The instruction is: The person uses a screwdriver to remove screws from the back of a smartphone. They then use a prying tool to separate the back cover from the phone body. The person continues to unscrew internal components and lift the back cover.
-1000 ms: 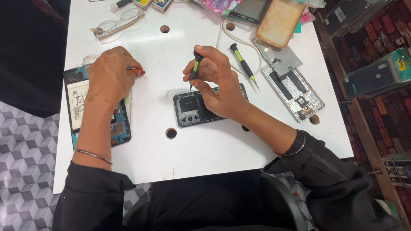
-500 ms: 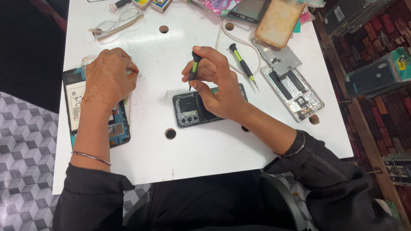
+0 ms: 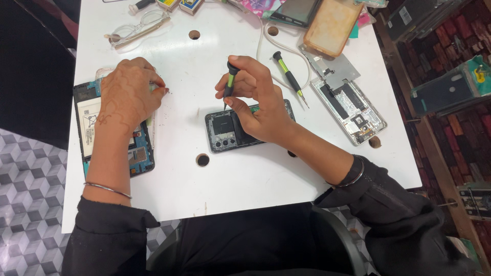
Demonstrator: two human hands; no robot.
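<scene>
Right hand (image 3: 255, 99) holds a small screwdriver (image 3: 229, 84) with a black and green handle, pinched between thumb and fingers, shaft upright, tip just above the top left corner of the opened dark phone (image 3: 227, 131) lying on the white table (image 3: 245, 179). Over the last second this hand and tool have hardly shifted: the tip was near the same corner before and remains there, so work on that corner appears to be in hand rather than finished. Left hand (image 3: 128, 97) lies palm down over the upper part of a second opened phone (image 3: 133, 153) with blue internals at the table's left edge; its fingers have curled in slightly and the fingertips now press near that phone's top right edge. Whether it grips anything underneath cannot be told. A second screwdriver (image 3: 289, 76) lies unused beside a third opened phone (image 3: 353, 110) to the right. Spectacles (image 3: 135, 29) and a tan phone case (image 3: 332, 23) sit at the far edge.
</scene>
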